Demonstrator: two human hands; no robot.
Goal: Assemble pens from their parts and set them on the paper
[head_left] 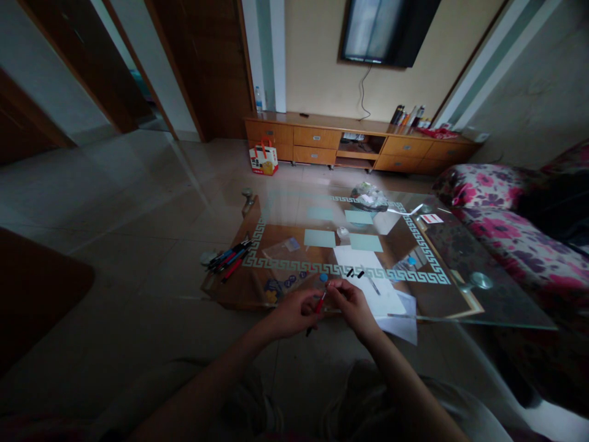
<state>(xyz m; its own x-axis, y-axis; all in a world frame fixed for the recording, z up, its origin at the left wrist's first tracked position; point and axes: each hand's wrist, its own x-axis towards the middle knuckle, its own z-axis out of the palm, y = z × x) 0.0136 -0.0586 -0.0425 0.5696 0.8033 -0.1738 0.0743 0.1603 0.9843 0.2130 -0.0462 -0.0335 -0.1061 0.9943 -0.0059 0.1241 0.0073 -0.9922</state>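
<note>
Two hands meet before the near edge of the glass coffee table (501, 307). The left hand (293, 312) curls its fingers around a red-and-black pen (319, 305), whose black end slants down toward the floor. The right hand (353, 302) pinches the upper end between thumb and forefinger; the exact part caught there is too small to make out. This pen seems midway through being worked on: it is held clear of the tabletop, not yet set down. A blue-capped bottle (323, 278) shows just beyond the fingers, with two short black pieces (360, 275), perhaps caps, near it. Farther right, another pen (373, 285) lies on white paper (386, 301); at the left corner rests a bundle of pens (231, 258), whether complete I cannot tell.
</note>
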